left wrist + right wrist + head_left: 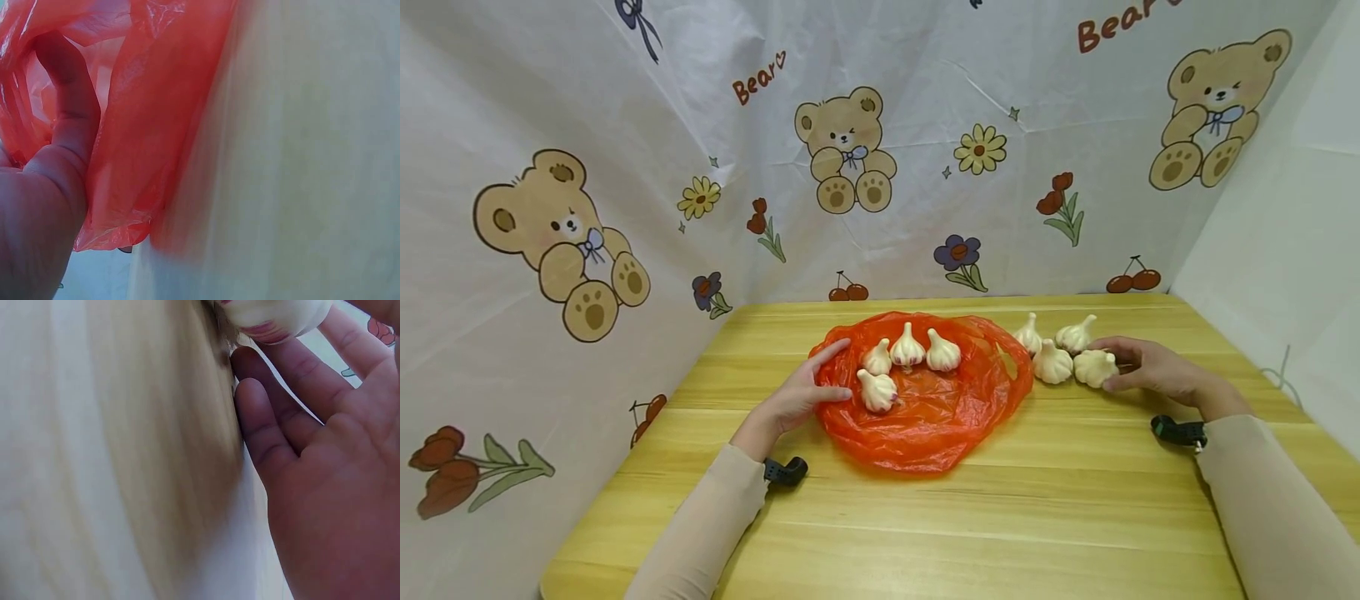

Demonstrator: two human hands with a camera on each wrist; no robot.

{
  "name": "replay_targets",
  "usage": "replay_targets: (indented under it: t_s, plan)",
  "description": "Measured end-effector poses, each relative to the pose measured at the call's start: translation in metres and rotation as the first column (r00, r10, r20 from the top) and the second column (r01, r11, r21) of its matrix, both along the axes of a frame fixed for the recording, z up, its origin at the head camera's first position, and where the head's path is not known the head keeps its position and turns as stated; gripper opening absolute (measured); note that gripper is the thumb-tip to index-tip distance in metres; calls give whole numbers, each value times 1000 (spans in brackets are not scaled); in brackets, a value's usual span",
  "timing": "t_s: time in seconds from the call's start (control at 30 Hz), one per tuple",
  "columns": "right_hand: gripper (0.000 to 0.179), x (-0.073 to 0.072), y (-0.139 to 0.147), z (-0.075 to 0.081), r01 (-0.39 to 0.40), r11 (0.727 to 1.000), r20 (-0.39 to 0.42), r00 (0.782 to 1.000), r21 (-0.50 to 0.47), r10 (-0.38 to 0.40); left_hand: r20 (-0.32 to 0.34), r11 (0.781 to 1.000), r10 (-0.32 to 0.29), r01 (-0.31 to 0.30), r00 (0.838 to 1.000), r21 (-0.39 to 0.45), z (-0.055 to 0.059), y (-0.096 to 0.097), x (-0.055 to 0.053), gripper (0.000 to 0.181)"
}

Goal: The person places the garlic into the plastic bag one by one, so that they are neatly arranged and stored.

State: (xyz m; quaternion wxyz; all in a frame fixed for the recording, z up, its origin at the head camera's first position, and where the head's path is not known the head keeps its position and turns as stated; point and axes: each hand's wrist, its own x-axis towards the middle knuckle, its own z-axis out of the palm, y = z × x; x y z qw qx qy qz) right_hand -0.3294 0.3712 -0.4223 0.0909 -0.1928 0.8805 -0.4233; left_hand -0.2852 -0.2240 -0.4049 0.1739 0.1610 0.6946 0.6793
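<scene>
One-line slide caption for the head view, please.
Left hand touches a red plastic bag with four garlic bulbs; right hand touches another bulb, one of four alongside.

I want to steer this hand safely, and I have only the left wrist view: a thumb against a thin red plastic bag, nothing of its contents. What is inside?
Observer: From the head view, four round, off-white garlic bulbs with tapered stems sit in the bag.
Operator: Are there any more outside it?
Observer: Yes, four more garlic bulbs stand close together on the pale yellow wooden table, beside the bag's right end.
Operator: And where is the right hand?
Observer: At that outside group: the head view shows the right hand with its thumb and fingers around the rightmost near bulb.
</scene>
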Motion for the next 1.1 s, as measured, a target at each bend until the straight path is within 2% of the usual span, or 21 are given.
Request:
replay_targets:
  t_s: [0.23,0.4,0.47,0.63,0.83,1.1]
  plan:
    - [67,-1,1,-2,-16,999,-21,1000,-36,15,9,1000,-1,1,1000,3,0,-1,0,91]
    - [62,-2,1,-3,-33,995,24,999,-96,35,22,1000,-4,4,1000,15,-2,-2,-1,93]
    - [61,-1,1,-1,-30,992,49,998,-120,36,22,1000,-5,5,1000,16,-1,-2,-1,93]
    - [59,1,0,7,-45,989,39,998,-143,51,14,1000,-8,7,1000,13,0,-1,0,92]
    - [59,3,-6,20,-23,993,22,999,-114,26,8,1000,-5,5,1000,10,1,-1,0,93]
    - [64,7,-15,37,16,1000,-17,1000,-13,-16,23,1000,-8,7,1000,18,0,-1,0,92]
